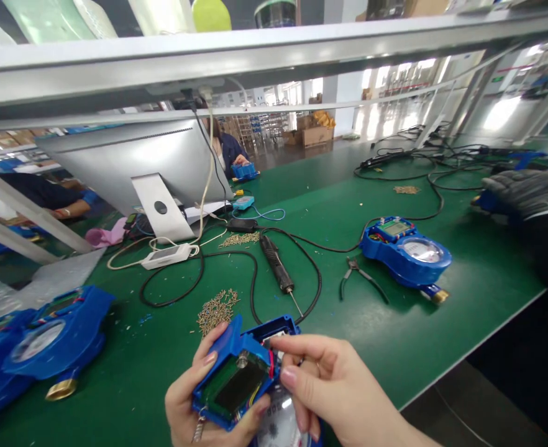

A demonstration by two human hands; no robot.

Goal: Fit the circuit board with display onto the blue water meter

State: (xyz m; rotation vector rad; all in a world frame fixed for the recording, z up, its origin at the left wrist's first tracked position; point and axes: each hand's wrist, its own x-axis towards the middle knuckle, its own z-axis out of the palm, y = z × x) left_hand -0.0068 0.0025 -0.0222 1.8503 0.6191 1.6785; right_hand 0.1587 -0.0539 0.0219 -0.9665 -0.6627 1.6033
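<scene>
Left hand (185, 400): closed about a blue display housing (237, 382), which sits tilted between fingers at its left edge and thumb at its near edge. Blue meter body (282, 324): just beside the housing, partly behind it. Right hand (323, 375): forefinger and thumb slightly apart at red wires (271, 363); cannot tell whether anything is pinched.

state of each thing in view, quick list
left hand: gripping display unit
right hand: fingertips at red wiring
display unit: tilted
red wiring: exposed
held meter: compartment open
screwdriver: lying, corded
pliers: lying, handles spread
meter beside pliers: dial up
nearest screws: loose, heaped
monitor: back turned
</scene>
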